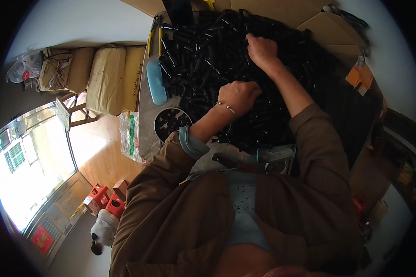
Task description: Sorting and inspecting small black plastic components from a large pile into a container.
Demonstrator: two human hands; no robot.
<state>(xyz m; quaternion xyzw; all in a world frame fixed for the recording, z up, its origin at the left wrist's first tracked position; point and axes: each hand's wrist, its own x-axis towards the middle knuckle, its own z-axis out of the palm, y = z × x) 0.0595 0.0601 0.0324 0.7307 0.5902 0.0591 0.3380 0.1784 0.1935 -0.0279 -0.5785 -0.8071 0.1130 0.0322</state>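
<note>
Single head view: wide fisheye, worn, facing down
Left camera of a side-by-side pair on the wearer's head; line of sight drops steeply past the brown jacket, close to the lens and filling the field around 6 o'clock, towards the table below, which extends to 12 o'clock; left hand and right hand register at 1 o'clock, the left nearer frame centre; coverage reaches a bright opening at 9 o'clock, well beyond the table; dark curved borders limit the picture
</note>
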